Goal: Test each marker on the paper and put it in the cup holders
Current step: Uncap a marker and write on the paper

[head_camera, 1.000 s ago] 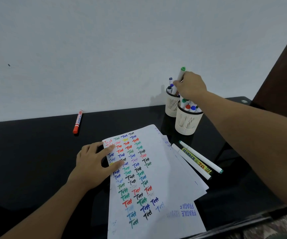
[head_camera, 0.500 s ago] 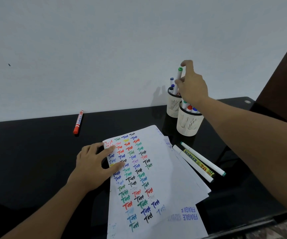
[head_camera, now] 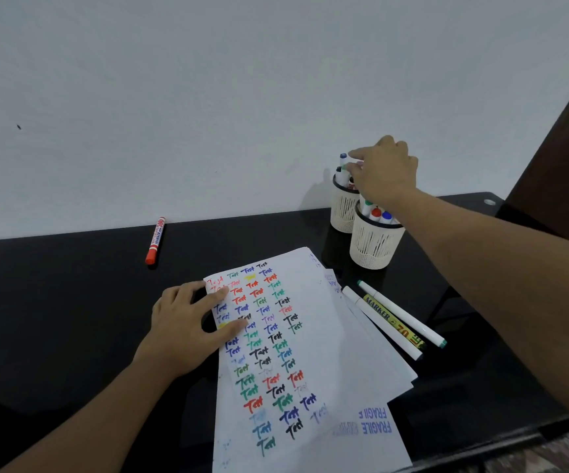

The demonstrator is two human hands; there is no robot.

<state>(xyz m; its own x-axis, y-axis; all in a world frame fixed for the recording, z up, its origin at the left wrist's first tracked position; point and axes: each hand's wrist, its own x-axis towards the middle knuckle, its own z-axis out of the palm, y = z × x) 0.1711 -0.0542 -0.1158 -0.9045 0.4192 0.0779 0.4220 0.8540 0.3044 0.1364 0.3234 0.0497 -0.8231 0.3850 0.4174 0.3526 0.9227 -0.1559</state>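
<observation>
My right hand [head_camera: 385, 172] hovers over the back cup holder [head_camera: 343, 213], thumb and index fingertip pinching the cap of a green-capped marker [head_camera: 344, 167] that stands low in that cup among other markers. The front cup holder [head_camera: 373, 247] holds several markers with green, red and blue caps. My left hand [head_camera: 187, 329] lies flat on the left edge of the test paper [head_camera: 310, 336], which is covered in coloured "Test" scribbles. Three markers lie right of the paper: a white one [head_camera: 382, 327], a yellow-black one [head_camera: 392, 320] and a white green-tipped one [head_camera: 402, 314].
A red marker [head_camera: 155, 240] lies alone on the black table [head_camera: 54, 302] near the white wall, far left of the cups. More sheets sit under the top paper. A dark wooden panel [head_camera: 556, 165] rises at the right.
My right hand has lowered the green-capped marker from above the cups down into the back cup holder. The left hand and paper have not moved.
</observation>
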